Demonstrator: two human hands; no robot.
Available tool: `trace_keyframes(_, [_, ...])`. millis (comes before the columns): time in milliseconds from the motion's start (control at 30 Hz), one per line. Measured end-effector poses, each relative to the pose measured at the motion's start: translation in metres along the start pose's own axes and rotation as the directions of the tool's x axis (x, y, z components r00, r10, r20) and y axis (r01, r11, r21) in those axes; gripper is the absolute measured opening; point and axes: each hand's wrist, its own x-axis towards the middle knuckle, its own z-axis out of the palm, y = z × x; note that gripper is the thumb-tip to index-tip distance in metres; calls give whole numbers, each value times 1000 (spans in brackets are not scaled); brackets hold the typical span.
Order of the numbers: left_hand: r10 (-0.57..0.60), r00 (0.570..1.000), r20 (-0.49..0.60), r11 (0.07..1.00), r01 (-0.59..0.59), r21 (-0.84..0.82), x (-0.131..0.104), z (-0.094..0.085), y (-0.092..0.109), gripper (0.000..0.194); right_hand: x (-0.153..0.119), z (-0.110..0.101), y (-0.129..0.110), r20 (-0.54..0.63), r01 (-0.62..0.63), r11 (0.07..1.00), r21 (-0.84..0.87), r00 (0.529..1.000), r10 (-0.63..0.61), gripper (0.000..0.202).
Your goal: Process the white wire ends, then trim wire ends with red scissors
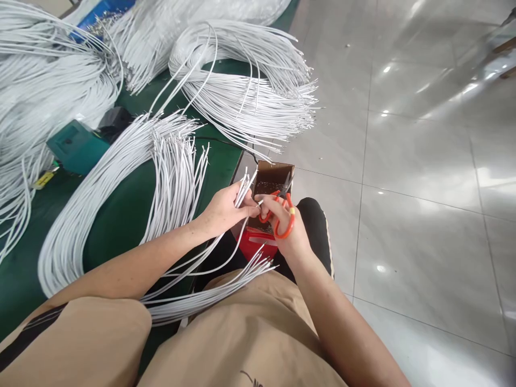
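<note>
My left hand (228, 210) is closed around a few white cables (242, 189), their cut ends pointing up past the fingers. One cable end reaches across to my right hand (292, 228), whose thumb and fingertips are close to it. Hooked in that same right hand are scissors (284, 209) with orange-red handles, their dark blades pointing up and away. Below both hands stands an open cardboard box (276, 171) with small scraps inside. Another bunch of white cables (209, 295) lies across my lap, ends toward the right.
Looped bundles of white cable (245, 102) cover much of the green table (116, 226) on the left. A teal device (76, 145) and a blue bin (105, 13) stand among them. Something red (258, 244) sits by the box. Grey tiled floor (415, 215) lies to the right.
</note>
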Motion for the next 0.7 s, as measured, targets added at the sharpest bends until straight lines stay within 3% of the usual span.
trace_keyframes(133, [6, 999, 51, 996, -1, -87, 1, -1, -2, 26, 0, -8, 0, 6, 9, 1000, 5, 1000, -9, 8])
trace_keyframes(333, [27, 996, 80, 988, -15, -154, 1, -2, -7, 27, -1, -6, 2, -56, 20, 999, -50, 998, -23, 15])
trace_keyframes(500, [13, 1000, 19, 997, -11, -82, 2, -2, -8, 31, -4, -5, 2, -83, 46, 994, -104, 995, -55, 20])
trace_keyframes(633, [-1, 1000, -14, 995, 0, -99, 3, -3, -11, 35, -11, -5, 1, 59, 102, 986, -135, 994, -94, 20])
trace_keyframes(700, [-8, 999, -36, 995, 4, -100, 4, -4, -11, 37, -12, -7, 1, 76, 130, 983, -131, 990, -121, 24])
